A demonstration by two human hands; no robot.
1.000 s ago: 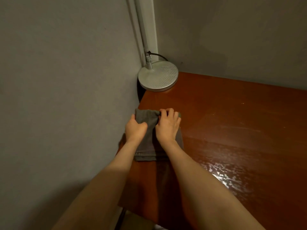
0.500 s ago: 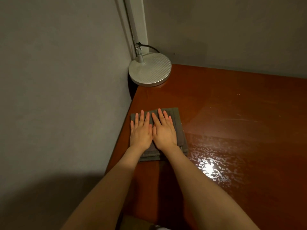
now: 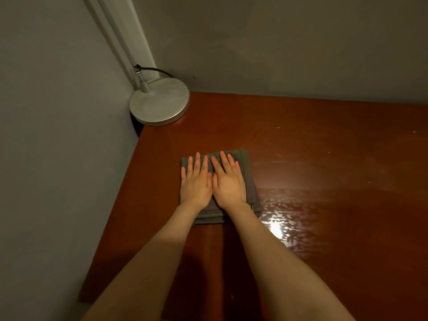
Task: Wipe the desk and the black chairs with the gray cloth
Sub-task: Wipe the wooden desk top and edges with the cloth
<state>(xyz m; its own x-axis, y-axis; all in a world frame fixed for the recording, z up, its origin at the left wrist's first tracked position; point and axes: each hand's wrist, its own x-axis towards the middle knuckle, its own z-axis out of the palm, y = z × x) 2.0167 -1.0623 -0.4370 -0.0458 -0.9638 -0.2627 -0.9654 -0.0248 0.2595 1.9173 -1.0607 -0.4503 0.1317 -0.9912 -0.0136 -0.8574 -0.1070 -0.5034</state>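
Note:
A folded gray cloth (image 3: 247,172) lies flat on the reddish-brown desk (image 3: 324,158), near its left edge. My left hand (image 3: 196,181) and my right hand (image 3: 228,181) press down on it side by side, palms flat and fingers straight, pointing toward the wall. The hands cover most of the cloth; its right edge and near edge show. No black chair is in view.
A silver round lamp base (image 3: 159,105) with a slanted stem and a black cable stands in the far left corner of the desk. Gray walls close off the left and the back. A bright glare (image 3: 276,228) shines on the desk right of my right forearm.
A second ago both hands gripped the cloth's far edge with curled fingers. They now lie flat on the folded cloth. The cloth sits a little farther from the left edge.

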